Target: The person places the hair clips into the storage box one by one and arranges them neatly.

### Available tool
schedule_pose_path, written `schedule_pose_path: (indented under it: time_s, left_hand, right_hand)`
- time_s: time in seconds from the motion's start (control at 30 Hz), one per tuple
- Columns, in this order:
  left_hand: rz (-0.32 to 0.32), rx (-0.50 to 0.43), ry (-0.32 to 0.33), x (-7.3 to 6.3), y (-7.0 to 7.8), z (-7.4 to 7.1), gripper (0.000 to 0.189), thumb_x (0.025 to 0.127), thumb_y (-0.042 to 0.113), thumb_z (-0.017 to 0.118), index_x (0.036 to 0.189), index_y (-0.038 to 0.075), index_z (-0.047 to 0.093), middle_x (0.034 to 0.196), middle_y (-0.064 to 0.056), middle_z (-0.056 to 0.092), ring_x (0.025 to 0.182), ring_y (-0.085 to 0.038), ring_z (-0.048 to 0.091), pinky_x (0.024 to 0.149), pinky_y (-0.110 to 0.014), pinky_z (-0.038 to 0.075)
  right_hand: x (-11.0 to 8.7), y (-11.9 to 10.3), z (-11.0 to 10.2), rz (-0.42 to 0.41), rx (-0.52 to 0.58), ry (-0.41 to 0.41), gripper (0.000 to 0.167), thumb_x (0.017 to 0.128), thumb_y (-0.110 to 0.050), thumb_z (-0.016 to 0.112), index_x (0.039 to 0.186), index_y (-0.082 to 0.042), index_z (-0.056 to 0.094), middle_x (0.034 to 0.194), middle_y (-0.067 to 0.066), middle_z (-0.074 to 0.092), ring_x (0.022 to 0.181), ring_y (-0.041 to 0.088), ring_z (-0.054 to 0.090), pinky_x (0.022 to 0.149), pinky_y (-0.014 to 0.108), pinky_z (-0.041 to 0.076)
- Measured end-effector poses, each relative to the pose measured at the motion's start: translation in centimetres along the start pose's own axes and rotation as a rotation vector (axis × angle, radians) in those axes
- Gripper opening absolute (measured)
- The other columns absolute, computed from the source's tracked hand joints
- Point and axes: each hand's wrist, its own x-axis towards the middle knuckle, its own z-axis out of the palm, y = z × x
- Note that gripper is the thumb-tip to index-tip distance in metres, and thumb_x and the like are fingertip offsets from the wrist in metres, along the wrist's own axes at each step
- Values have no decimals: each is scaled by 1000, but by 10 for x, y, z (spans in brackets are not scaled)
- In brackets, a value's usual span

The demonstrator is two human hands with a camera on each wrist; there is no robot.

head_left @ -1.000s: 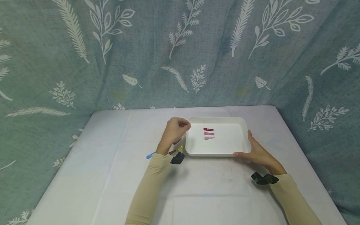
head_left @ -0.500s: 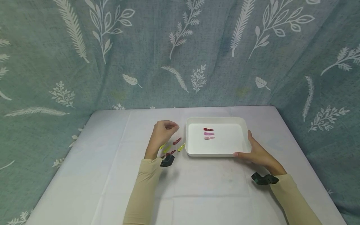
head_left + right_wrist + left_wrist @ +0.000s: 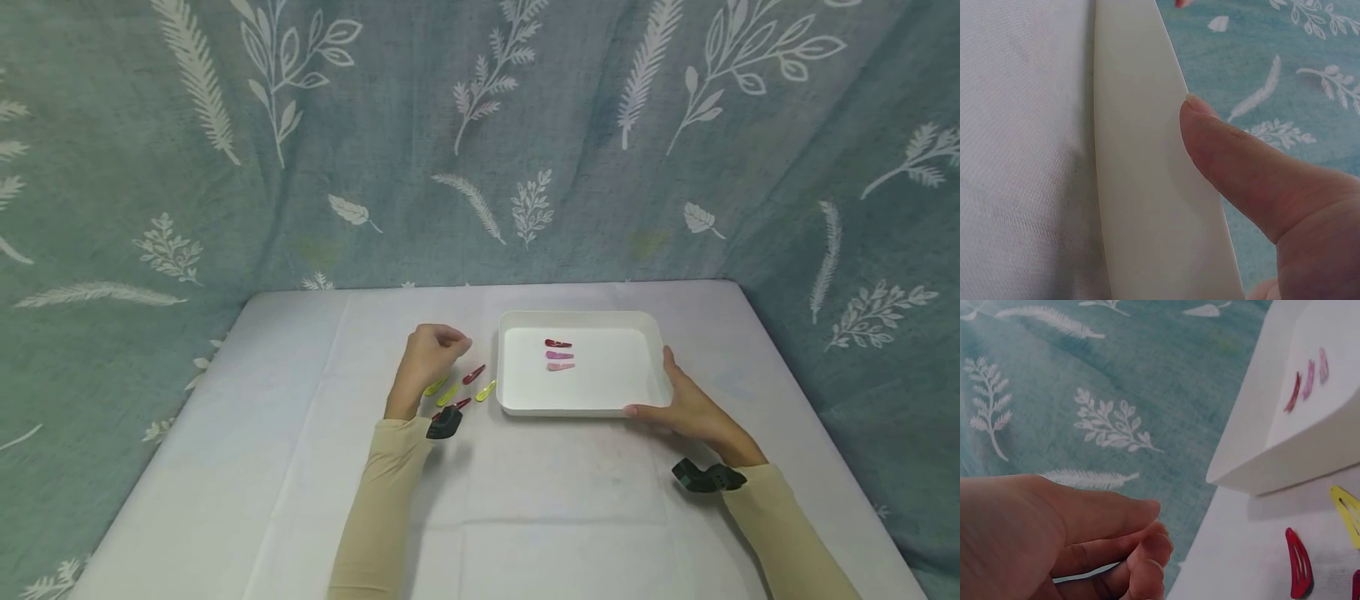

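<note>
My left hand [image 3: 429, 360] hovers above the table, left of a white tray [image 3: 512, 402]. In the left wrist view its fingers bend loosely, the thumb tip close against them, and nothing shows between. Below and beside it lie loose snap hair clips: a red clip [image 3: 1299, 565], a yellow clip [image 3: 486, 391] by the tray, and more yellow and red ones partly behind the wrist. Inside the tray a red hair clip [image 3: 558, 343], a purple one [image 3: 559, 356] and a pink one [image 3: 560, 367] form a column. My right hand [image 3: 693, 408] grips the tray's near right corner, thumb on the front wall.
A white cloth [image 3: 555, 500] covers the table. Behind it hangs a blue-green curtain [image 3: 420, 150] with white leaf prints. Each wrist carries a dark camera, the left camera [image 3: 444, 422] partly covering a red clip.
My left hand has drawn back leftward from the tray's left edge, uncovering several loose clips, then nearly stopped. The blue piece seen earlier by the left wrist is hidden. The right hand and tray hold still.
</note>
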Motion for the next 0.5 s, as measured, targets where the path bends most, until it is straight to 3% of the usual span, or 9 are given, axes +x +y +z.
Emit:
schedule_pose_path:
  time_s: [0.5]
  left_hand:
    - [-93, 72, -55, 6, -17, 9, 30, 97, 31, 70, 108, 4, 76, 110, -14, 75, 97, -27, 69, 87, -43, 58]
  right_hand:
    - [-2, -4, -1, 11, -3, -19, 144, 80, -52, 85, 159, -6, -26, 170, 32, -10, 157, 56, 2, 120, 74, 14]
